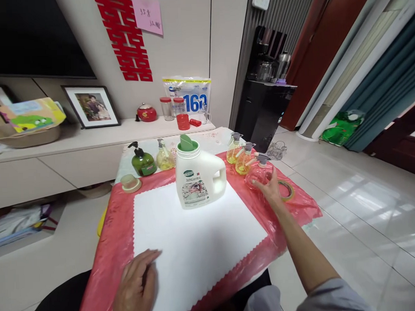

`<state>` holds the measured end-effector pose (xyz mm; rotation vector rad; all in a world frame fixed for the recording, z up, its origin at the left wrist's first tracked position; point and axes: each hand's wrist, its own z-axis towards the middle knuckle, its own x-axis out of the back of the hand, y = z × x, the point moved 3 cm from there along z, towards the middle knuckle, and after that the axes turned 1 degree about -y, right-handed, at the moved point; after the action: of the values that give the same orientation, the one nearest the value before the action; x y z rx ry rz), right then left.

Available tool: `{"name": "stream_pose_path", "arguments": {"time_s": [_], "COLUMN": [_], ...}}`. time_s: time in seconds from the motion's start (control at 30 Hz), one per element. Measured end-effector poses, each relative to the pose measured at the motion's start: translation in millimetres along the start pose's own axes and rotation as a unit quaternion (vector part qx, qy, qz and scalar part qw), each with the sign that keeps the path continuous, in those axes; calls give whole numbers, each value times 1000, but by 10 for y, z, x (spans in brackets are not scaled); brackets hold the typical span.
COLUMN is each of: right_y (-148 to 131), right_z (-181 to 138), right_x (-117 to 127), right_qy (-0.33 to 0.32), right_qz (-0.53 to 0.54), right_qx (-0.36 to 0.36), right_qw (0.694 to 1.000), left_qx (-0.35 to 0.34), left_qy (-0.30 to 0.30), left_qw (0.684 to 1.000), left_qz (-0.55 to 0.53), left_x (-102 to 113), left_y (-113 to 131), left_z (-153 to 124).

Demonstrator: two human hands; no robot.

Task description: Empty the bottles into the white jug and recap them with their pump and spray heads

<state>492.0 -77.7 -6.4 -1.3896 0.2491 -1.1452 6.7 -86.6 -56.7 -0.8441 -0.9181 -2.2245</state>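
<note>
My right hand (271, 188) reaches to the far right of the table and wraps around a round pink pump bottle (259, 174). My left hand (135, 285) lies flat, fingers loosely apart, on the near left corner of a white cloth (193, 246). A white detergent jug (198, 176) with a green open cap stands upright at the cloth's far edge. Two yellow pump bottles (241, 159) stand just behind the pink one.
A red plastic sheet (111, 231) covers the table. At its back left stand a dark green pump bottle (143, 161), a yellow pump bottle (164, 158) and a loose cream cap (130, 182). A tape roll (286, 189) lies beside my right hand. Tiled floor lies to the right.
</note>
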Motion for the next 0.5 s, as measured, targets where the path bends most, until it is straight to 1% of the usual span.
{"name": "stream_pose_path", "arguments": {"time_s": [0.13,0.23,0.33,0.5], "right_y": [8,18,27,-17], "right_z": [42,20,15,-45], "right_x": [-240,-312,-290,-135], "right_qy": [11,30,41,41], "right_qz": [14,26,38,77], "right_qx": [7,1,-10,-2], "right_qw": [1000,999,998,996], "left_qx": [-10,-12,-22,-42], "left_qy": [8,14,20,31], "left_qw": [1000,1000,999,998], "left_qz": [3,6,13,19], "left_x": [3,10,17,14], "left_y": [28,41,59,111], "left_z": [10,11,12,22]}}
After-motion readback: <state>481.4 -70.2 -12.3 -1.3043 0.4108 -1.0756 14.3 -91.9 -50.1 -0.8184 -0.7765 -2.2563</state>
